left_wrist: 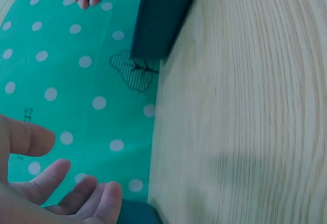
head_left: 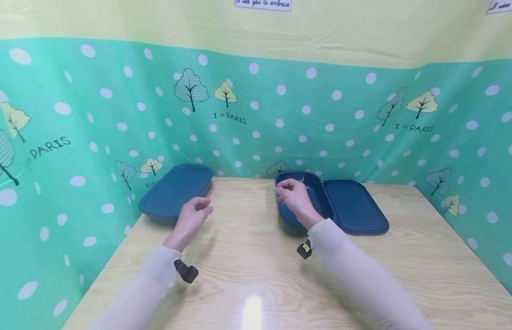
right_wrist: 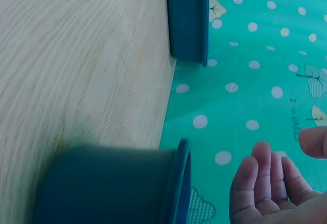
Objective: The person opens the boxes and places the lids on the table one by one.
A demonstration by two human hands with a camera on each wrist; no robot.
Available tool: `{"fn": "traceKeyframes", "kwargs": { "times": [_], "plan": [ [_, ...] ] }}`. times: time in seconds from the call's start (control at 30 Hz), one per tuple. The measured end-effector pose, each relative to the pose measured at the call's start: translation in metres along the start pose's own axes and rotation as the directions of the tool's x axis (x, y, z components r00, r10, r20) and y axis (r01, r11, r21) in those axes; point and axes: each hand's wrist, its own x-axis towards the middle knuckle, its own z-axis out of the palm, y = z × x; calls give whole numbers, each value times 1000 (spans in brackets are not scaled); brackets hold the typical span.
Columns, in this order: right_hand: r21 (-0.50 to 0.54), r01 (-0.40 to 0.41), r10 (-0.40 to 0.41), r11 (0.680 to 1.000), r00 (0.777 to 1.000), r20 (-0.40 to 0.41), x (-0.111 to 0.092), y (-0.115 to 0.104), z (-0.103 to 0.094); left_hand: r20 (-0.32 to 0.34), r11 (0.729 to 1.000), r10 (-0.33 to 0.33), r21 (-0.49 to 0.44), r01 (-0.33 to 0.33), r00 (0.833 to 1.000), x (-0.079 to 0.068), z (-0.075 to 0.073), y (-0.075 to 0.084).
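Observation:
Two dark blue plastic containers stand on the table. The left one, a lidded container (head_left: pixel 177 190), has its lid on. The right one, an open container (head_left: pixel 286 217), has a flat blue lid (head_left: pixel 357 208) lying at its right side. My left hand (head_left: pixel 194 220) hovers by the lidded container's near right corner, holding nothing; its fingers are loosely bent in the left wrist view. Over the open container hangs my right hand (head_left: pixel 295 197), also holding nothing, with thumb and fingers apart in the right wrist view. My right hand hides part of the container's inside.
The wooden table (head_left: pixel 239 247) stretches between the two containers and toward me. Behind it and at both sides hangs a green dotted curtain (head_left: pixel 256 123) with printed trees. A small black camera (head_left: pixel 187 271) sits on my left wrist, and another camera (head_left: pixel 304 250) on my right.

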Motion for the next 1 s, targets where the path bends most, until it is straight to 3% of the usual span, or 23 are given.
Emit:
{"fn": "traceKeyframes", "kwargs": {
  "times": [0.43, 0.77, 1.0],
  "plan": [
    [40, -6, 3, 999, 998, 66, 5, -7, 38, -48, 993, 24, 119, -18, 999, -7, -40, -12],
    [-13, 2, 0, 1000, 989, 146, 15, -9, 63, -106, 988, 3, 151, 13, 994, 2, -73, -25],
    [-32, -15, 20, 999, 985, 172, 20, -11, 80, -139, 977, 39, 213, -8, 990, 7, -93, -32]
  ]
}}
